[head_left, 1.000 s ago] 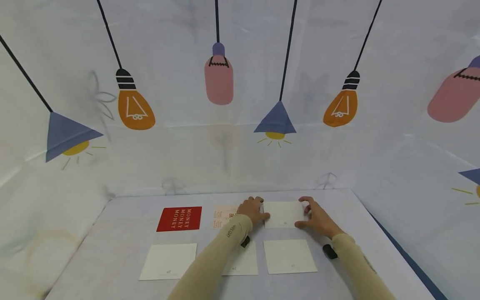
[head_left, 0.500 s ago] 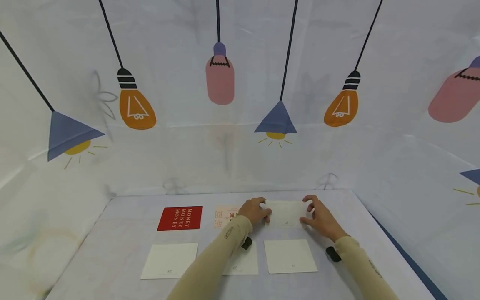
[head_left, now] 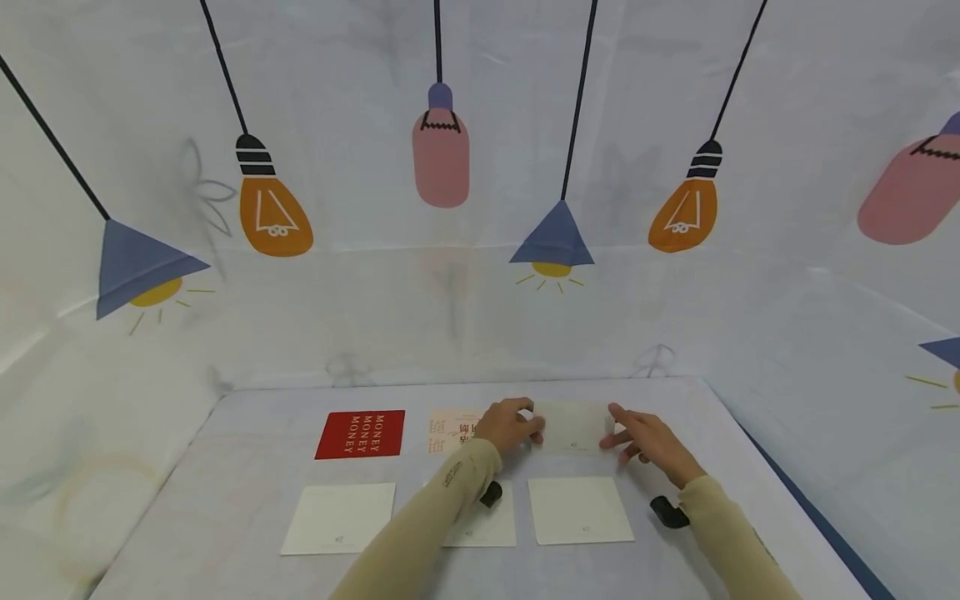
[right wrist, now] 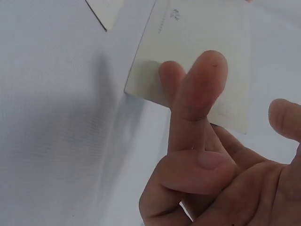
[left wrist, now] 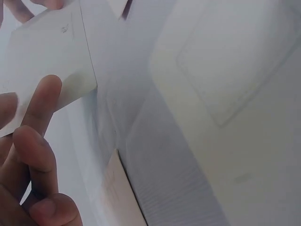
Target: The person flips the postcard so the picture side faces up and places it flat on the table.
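Observation:
A white card [head_left: 576,429] with a small printed mark lies or hovers at the back of the table; its height is hard to judge. My left hand [head_left: 510,427] holds its left edge, with a bent thumb and fingers around it. In the left wrist view, the left hand's fingers [left wrist: 40,110] overlap the card [left wrist: 44,56]. My right hand [head_left: 654,439] is at the card's right edge with looser, partly extended fingers. In the right wrist view, its fingers [right wrist: 195,108] overlap the card [right wrist: 225,28]; one finger is curled and another stands apart.
A red card [head_left: 361,434] with lettering and a pale printed card [head_left: 444,432] lie in the back row. Several white cards form the front row, including one at left [head_left: 339,518] and one at right [head_left: 581,510]. The left forearm partly covers the middle card [head_left: 491,525].
The card has shifted slightly right and looks duller. My left hand has moved a little right with it. My right hand has turned, and its fingers have loosened and spread at the card's edge.

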The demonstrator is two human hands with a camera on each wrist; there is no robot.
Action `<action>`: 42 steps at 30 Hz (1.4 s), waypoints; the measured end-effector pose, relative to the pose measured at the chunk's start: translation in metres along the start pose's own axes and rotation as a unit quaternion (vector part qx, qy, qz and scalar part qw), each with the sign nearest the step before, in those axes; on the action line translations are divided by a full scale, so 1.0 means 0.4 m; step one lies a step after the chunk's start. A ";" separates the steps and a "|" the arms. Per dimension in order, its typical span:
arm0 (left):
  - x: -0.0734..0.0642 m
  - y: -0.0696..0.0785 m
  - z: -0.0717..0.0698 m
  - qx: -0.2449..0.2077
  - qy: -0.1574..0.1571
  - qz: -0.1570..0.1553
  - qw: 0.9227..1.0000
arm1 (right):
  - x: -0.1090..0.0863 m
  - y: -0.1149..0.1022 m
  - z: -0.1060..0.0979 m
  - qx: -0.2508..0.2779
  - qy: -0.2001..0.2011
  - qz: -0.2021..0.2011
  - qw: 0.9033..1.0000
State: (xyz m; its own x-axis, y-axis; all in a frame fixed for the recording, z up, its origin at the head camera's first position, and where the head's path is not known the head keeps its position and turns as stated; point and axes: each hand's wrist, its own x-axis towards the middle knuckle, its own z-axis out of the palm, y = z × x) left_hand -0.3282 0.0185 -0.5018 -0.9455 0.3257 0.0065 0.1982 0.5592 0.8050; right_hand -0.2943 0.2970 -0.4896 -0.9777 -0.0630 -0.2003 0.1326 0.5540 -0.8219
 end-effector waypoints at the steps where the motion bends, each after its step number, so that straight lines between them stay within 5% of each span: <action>1: -0.002 0.000 0.000 0.000 0.000 0.000 1.000 | -0.002 0.001 0.000 0.003 0.000 0.004 1.000; 9: -0.015 0.007 -0.008 0.022 0.014 0.007 1.000 | -0.012 0.000 0.002 0.007 0.008 -0.011 1.000; 21: -0.026 0.006 -0.019 0.081 0.016 0.058 0.995 | -0.011 0.010 -0.004 -0.034 0.002 -0.072 0.997; 32: -0.030 0.012 -0.014 0.115 -0.035 0.039 0.992 | -0.001 0.031 -0.009 -0.083 0.012 -0.109 0.990; 42: -0.015 -0.003 0.019 0.172 -0.024 0.045 0.984 | 0.016 0.058 0.006 -0.122 0.013 -0.115 0.986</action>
State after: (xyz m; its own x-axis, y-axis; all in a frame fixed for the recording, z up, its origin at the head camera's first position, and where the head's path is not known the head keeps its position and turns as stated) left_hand -0.3209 0.0218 -0.5073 -0.9084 0.4166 0.0351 0.3648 0.7489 0.5532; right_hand -0.2972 0.3073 -0.5112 -0.9816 -0.1908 -0.0062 -0.1337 0.7102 -0.6912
